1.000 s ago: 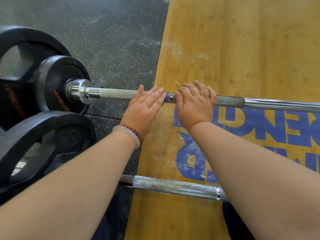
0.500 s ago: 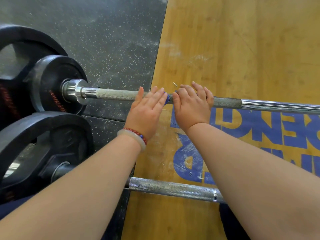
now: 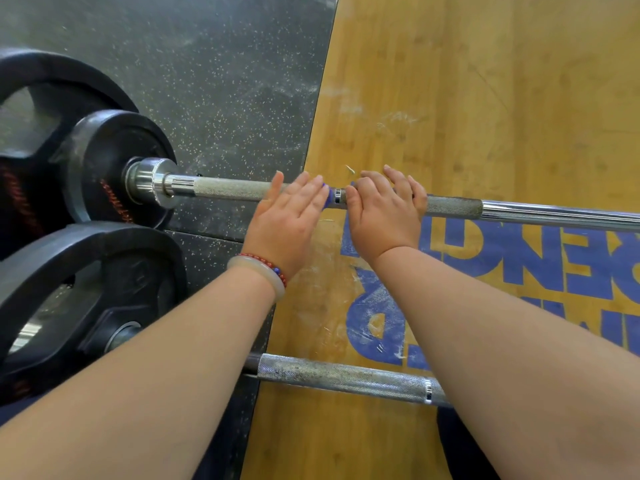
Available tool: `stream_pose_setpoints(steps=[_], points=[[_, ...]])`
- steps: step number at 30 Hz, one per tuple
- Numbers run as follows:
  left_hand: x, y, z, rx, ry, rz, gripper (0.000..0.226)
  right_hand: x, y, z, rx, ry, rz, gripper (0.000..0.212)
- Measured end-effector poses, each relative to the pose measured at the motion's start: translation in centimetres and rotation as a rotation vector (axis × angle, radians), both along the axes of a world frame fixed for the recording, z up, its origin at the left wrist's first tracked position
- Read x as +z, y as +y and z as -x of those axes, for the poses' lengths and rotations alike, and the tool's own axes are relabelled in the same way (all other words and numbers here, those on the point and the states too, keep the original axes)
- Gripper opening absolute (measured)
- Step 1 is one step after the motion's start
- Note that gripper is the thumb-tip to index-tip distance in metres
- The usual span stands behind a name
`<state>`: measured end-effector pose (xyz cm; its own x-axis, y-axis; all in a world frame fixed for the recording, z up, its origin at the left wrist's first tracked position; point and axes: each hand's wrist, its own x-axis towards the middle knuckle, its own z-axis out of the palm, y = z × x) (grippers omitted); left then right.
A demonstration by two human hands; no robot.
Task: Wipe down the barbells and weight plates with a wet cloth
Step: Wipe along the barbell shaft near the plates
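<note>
head view. the far barbell (image 3: 225, 188) ran from left to right across the frame, crossing the seam between the black speckled rubber mat (image 3: 225, 81) and the wooden platform (image 3: 485, 81). its left end carried a small weight plate (image 3: 104, 161) against the chrome collar (image 3: 152, 181), with a large weight plate (image 3: 52, 81) behind it.

we saw both hands on the knurled part of this bar, just beside each other. the left hand (image 3: 284, 223) lay palm down over the bar, its fingers (image 3: 308, 192) straight and pressed together. a small piece of blue cloth (image 3: 328, 199) showed at their tips, between the two hands and against the bar. the rest of the cloth was hidden, so we could not tell how it was held. the right hand (image 3: 384, 216) gripped the bar from above, its fingers (image 3: 398, 178) curled over the top.

the left wrist wore a pale bangle (image 3: 256, 271) and a string of red beads (image 3: 266, 263).

the near barbell (image 3: 346, 377) lay closer to the camera, roughly parallel to the far one and partly covered by both forearms. its near weight plate (image 3: 86, 271) stood at the left edge. blue lettering (image 3: 519, 258) was painted on the platform beneath the right forearm, with white chalky scuffs around it.
</note>
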<state>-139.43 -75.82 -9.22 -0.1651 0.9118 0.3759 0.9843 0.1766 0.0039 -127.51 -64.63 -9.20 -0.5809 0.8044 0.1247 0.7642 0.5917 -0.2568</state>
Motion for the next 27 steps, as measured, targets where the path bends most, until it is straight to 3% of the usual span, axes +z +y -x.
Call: stream_pose_setpoints(steps=[6, 13, 22, 27], points=[[-0.2, 0.2, -1.3, 0.212, -0.075, -0.032, 0.042, -0.1, 0.0, 0.1, -0.006, 0.002, 0.006, 0.049], [-0.2, 1.6, -2.9, 0.000, -0.065, -0.019, 0.044, -0.1, 0.0, 0.2, -0.020, 0.023, 0.012, 0.046], [-0.3, 0.0, -0.1, 0.198, 0.041, -0.008, 0.039, -0.2, 0.0, 0.2, -0.007, 0.054, -0.012, 0.049], [-0.4, 1.6, -2.4, 0.082, -0.056, -0.055, 0.040, -0.4, 0.0, 0.2, -0.017, 0.067, -0.034, 0.050]])
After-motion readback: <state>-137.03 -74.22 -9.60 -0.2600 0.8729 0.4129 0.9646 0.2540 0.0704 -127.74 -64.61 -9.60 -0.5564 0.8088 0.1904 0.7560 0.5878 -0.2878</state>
